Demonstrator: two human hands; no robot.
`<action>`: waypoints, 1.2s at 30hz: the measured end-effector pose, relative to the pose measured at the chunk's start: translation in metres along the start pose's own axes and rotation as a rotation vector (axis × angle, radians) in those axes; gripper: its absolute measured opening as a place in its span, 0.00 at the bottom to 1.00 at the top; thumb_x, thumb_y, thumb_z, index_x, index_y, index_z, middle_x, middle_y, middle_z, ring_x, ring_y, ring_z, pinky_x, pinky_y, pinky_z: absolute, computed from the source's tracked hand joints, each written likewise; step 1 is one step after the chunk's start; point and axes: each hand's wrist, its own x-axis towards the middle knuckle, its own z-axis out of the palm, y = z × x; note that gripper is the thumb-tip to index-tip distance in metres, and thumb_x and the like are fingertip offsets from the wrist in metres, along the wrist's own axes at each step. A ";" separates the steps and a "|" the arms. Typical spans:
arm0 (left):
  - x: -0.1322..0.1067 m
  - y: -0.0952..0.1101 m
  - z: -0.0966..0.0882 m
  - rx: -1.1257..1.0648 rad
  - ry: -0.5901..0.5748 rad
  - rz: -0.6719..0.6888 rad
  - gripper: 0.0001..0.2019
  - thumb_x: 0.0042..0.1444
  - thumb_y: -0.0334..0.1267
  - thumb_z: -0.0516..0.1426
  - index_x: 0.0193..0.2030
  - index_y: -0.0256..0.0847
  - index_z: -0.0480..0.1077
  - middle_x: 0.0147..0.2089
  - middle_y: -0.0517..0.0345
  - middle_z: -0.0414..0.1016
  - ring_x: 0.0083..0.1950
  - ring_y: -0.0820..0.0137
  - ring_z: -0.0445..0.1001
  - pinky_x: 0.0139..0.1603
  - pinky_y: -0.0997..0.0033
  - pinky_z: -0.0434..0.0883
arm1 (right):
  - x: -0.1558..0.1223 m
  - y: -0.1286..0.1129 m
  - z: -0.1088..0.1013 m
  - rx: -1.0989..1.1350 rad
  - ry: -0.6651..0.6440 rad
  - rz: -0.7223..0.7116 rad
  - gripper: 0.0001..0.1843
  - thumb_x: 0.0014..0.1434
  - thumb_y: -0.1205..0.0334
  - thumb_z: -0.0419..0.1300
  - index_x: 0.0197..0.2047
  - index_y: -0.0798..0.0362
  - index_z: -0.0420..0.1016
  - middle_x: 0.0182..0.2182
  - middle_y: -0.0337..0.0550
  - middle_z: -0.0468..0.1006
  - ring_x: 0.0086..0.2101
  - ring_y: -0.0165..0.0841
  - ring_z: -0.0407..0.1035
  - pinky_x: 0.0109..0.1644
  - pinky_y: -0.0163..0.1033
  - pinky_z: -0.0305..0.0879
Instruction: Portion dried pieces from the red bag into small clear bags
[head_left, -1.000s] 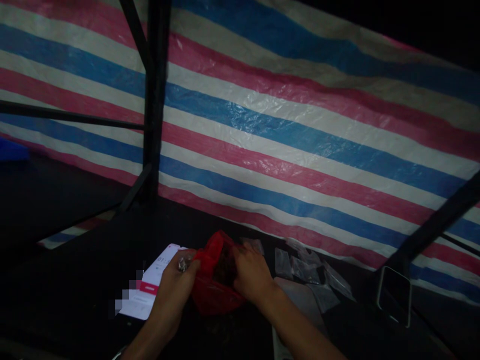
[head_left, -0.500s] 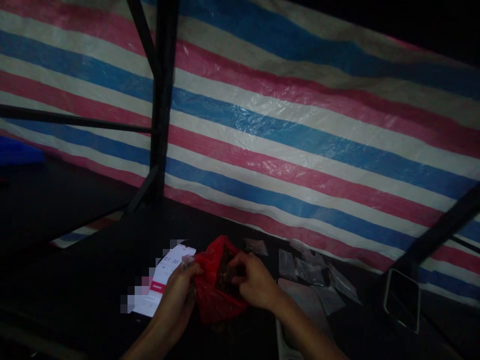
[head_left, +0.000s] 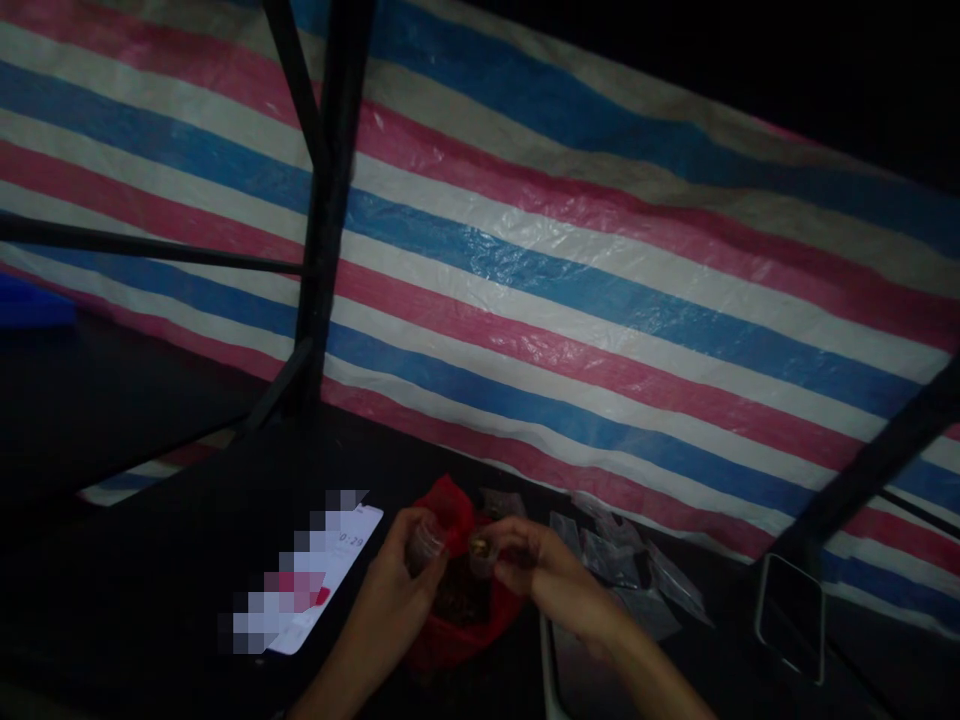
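Note:
A red plastic bag (head_left: 457, 640) with dark pieces inside lies open on a dark table, low in the middle of the view. My left hand (head_left: 397, 595) is closed round a small clear packet (head_left: 424, 540) at the bag's left rim. My right hand (head_left: 540, 575) pinches a small brownish piece (head_left: 478, 547) just above the bag's opening. The two hands are close together over the bag.
A lit phone (head_left: 330, 575) showing a timer lies left of the bag. Several small clear packets (head_left: 615, 555) lie to the right. A dark phone-like slab (head_left: 789, 615) leans at far right. Black metal frame posts (head_left: 330, 200) and a red, white and blue striped tarp (head_left: 600, 300) stand behind.
My right hand has come out of the red bag holding a small piece. My left hand has lifted the clear packet beside it. The view has shifted slightly.

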 end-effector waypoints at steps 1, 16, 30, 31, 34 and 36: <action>-0.001 0.000 0.000 0.022 -0.020 0.011 0.13 0.55 0.45 0.65 0.45 0.47 0.71 0.39 0.59 0.81 0.41 0.60 0.80 0.43 0.62 0.76 | 0.000 -0.006 0.001 -0.017 0.007 -0.025 0.18 0.57 0.69 0.64 0.51 0.50 0.81 0.50 0.46 0.86 0.51 0.38 0.79 0.57 0.44 0.72; -0.016 -0.005 -0.019 0.252 -0.136 0.050 0.20 0.62 0.50 0.60 0.58 0.48 0.75 0.57 0.46 0.75 0.62 0.50 0.74 0.68 0.43 0.69 | 0.006 -0.061 0.040 -0.612 -0.009 -0.363 0.25 0.58 0.81 0.55 0.51 0.48 0.81 0.49 0.42 0.78 0.51 0.35 0.75 0.57 0.37 0.70; -0.024 -0.004 -0.049 0.185 -0.094 0.028 0.20 0.62 0.51 0.62 0.58 0.50 0.73 0.59 0.49 0.74 0.64 0.52 0.73 0.70 0.48 0.68 | 0.006 -0.056 0.053 -0.389 0.009 -0.465 0.24 0.66 0.79 0.56 0.55 0.44 0.79 0.54 0.41 0.80 0.55 0.34 0.75 0.63 0.40 0.70; -0.024 -0.006 -0.050 0.198 -0.059 0.035 0.18 0.62 0.50 0.61 0.57 0.51 0.73 0.58 0.49 0.73 0.63 0.52 0.73 0.69 0.49 0.69 | 0.006 -0.055 0.053 -0.380 0.055 -0.475 0.23 0.67 0.78 0.56 0.56 0.44 0.78 0.55 0.41 0.79 0.56 0.34 0.74 0.64 0.40 0.69; -0.026 -0.010 -0.054 0.218 -0.013 0.043 0.16 0.61 0.49 0.62 0.54 0.51 0.72 0.56 0.50 0.71 0.60 0.54 0.74 0.66 0.50 0.72 | 0.000 -0.048 0.049 -0.383 0.207 -0.449 0.22 0.69 0.74 0.56 0.60 0.43 0.74 0.58 0.43 0.77 0.59 0.35 0.72 0.67 0.42 0.68; -0.027 -0.010 -0.056 0.219 -0.049 0.051 0.17 0.61 0.49 0.63 0.55 0.51 0.71 0.56 0.51 0.72 0.60 0.55 0.73 0.66 0.52 0.71 | -0.006 -0.039 0.046 -0.408 0.218 -0.389 0.21 0.69 0.73 0.56 0.60 0.43 0.74 0.57 0.42 0.77 0.58 0.36 0.73 0.65 0.43 0.69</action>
